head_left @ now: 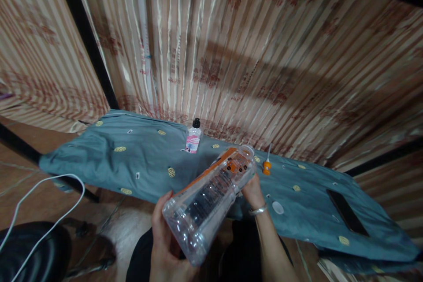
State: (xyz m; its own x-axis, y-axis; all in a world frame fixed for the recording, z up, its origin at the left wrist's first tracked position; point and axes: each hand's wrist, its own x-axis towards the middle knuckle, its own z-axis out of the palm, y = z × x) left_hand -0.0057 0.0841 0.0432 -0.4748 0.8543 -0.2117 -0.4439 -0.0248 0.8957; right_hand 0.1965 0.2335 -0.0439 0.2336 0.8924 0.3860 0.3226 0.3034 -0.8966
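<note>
A large clear plastic bottle [211, 202] with an orange label is tilted in front of me, its base toward me and its neck pointing away to the right. My left hand [165, 242] supports the base end, fingers along its left side. Around the neck end is my right hand [252, 190], partly hidden behind the bottle, with a silver bangle on the wrist. A round white disc [278, 207], perhaps a cap, lies on the teal cloth right of that wrist. Farther back on the cloth is an orange-handled screwdriver [267, 166].
A small bottle [193, 137] with a black top and pink label stands on the teal cloth [148, 158]. A dark phone-like slab [346, 212] lies at the right. Striped curtains hang behind, with black frame bars. A white cable [49, 178] loops over a black stool [36, 251] at lower left.
</note>
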